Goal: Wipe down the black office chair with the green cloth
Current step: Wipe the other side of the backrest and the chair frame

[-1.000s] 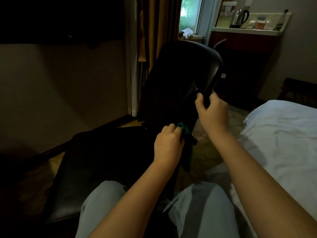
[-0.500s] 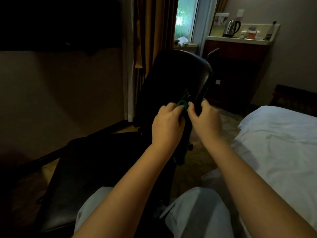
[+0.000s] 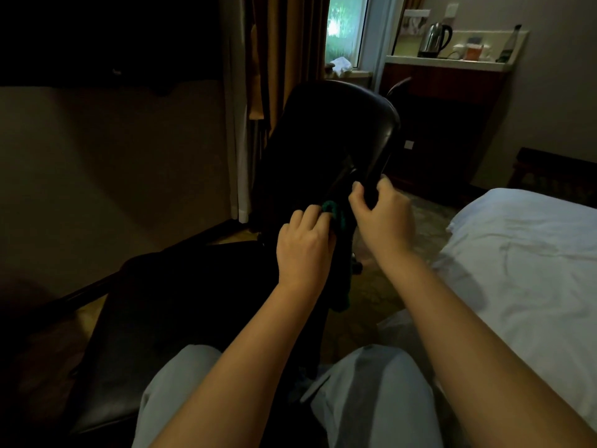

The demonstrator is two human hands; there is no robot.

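From my feed I look down on the black office chair (image 3: 323, 140), which stands on the floor between the wall on the left and the bed (image 3: 523, 253) on the right, its backrest upright in the middle of the view and its seat reaching toward the lower left. My left hand (image 3: 303, 250) has its fingers curled around the green cloth (image 3: 336, 218) and holds it bunched against the lower right edge of the backrest; the rest of the cloth hangs down below the hand, beside the seat's rear corner. My right hand (image 3: 384, 221) sits just beside it, a little higher, with thumb and fingers closed around the dark right edge of the backrest. The light is poor, so I cannot tell exactly which part of the frame it grips. Behind the chair hang the curtains (image 3: 284, 59), and a kettle (image 3: 436, 40) stands toward the left end of the far counter (image 3: 452, 63), with a bottle (image 3: 513, 40) at its right end.
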